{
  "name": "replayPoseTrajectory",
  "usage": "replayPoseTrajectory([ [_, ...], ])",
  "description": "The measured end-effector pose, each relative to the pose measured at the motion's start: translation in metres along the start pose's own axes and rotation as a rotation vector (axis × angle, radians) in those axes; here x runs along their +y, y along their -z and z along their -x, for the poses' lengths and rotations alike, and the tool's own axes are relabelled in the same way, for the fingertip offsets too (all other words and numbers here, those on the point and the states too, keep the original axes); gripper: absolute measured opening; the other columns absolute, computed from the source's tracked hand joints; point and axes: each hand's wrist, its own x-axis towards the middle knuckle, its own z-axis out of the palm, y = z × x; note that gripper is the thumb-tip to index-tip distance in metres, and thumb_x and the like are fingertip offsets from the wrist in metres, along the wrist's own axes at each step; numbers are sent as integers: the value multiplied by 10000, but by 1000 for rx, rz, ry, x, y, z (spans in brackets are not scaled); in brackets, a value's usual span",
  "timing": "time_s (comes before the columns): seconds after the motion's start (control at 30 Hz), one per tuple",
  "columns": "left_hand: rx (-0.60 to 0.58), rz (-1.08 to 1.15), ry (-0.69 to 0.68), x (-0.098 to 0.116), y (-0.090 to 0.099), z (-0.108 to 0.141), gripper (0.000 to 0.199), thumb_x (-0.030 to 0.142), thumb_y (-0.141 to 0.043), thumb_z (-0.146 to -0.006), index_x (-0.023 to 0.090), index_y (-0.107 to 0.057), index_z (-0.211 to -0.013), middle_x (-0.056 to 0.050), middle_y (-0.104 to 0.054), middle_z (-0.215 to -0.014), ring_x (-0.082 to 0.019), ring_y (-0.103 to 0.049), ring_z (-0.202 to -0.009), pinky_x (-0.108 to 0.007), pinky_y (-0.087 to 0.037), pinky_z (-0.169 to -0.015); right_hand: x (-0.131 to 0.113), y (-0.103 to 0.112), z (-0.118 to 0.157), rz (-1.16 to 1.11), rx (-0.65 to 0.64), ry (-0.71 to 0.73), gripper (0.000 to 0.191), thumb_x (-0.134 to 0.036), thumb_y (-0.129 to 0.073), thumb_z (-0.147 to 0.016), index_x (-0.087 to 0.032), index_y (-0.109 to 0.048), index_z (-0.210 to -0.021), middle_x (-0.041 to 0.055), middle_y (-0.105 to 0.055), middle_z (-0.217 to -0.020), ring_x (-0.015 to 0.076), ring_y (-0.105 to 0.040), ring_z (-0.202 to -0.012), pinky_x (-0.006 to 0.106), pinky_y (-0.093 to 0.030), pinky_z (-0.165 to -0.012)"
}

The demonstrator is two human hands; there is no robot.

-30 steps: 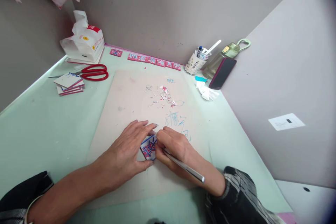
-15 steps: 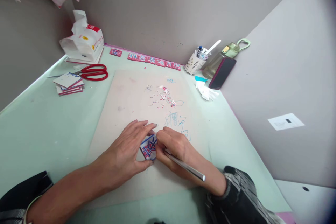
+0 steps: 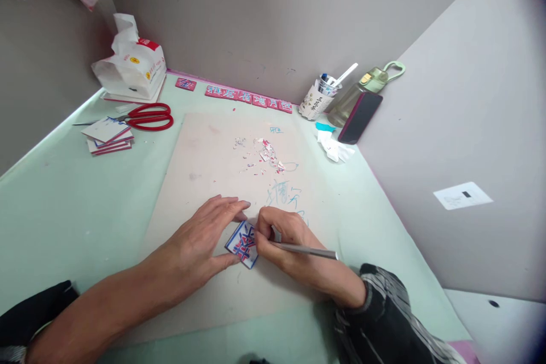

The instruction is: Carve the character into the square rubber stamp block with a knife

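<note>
A small square tile (image 3: 244, 245) with blue and pink character strokes lies tilted on the beige board (image 3: 183, 182). My left hand (image 3: 205, 236) steadies it, thumb at its lower left edge and fingers at its top corner. In my right hand (image 3: 284, 236) is a slim silver pen-like tool (image 3: 309, 249), its shaft pointing right; the fingers hide its tip at the tile's right side. Pink and white shavings (image 3: 268, 152) are scattered further up the board, near blue pen marks (image 3: 279, 193).
Red-handled scissors (image 3: 150, 117) and stacked square cards (image 3: 108, 135) lie at left, by a tissue pack (image 3: 134, 68). Pink character tiles (image 3: 249, 97) line the back edge. At right are a cup of tools (image 3: 318, 99), a green bottle (image 3: 356, 96), a phone (image 3: 360, 118) and paper scraps (image 3: 333, 147).
The tile has turned, and more of its lower right corner shows. The tool's shaft has swung closer to level. My left thumb has shifted slightly left and up.
</note>
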Motion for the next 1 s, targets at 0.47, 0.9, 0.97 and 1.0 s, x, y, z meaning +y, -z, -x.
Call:
replayPoseTrajectory([
  [0.47, 12, 28, 10, 1, -3, -2, 685, 306, -768, -864, 271, -388, -1433, -56, -660, -1319, -314, -484, -1395, -551, -469, -1152, 0, 2, 0, -21, -39, 19, 256, -85, -539, -875, -219, -381, -725, -83, -404, -650, 94, -334, -592, 248, -290, -572],
  [0.9, 105, -139, 2, 10, -17, -1, 646, 250, -749, -829, 243, -390, -1366, -125, -604, -1296, -363, -533, -1324, -614, -477, -1099, 5, -4, 6, -100, 4, -37, 222, -152, -538, -890, -229, -408, -727, -8, -577, -754, 150, -539, -729, 271, -408, -648],
  [0.97, 121, -148, 4, 13, -18, -2, 590, 235, -744, -834, 229, -418, -1326, -120, -596, -1254, -357, -528, -1308, -598, -485, -1087, 5, -7, 8, -48, 43, 12, 218, -146, -523, -890, -230, -407, -726, 7, -590, -768, 174, -589, -794, 286, -427, -683],
  [1.0, 128, -150, 5, 15, -19, -3, 557, 230, -741, -838, 219, -435, -1303, -117, -592, -1232, -354, -525, -1300, -591, -481, -1089, 5, -7, 9, -31, 55, 25, 213, -146, -515, -891, -229, -408, -727, 13, -593, -771, 185, -607, -822, 291, -430, -691],
])
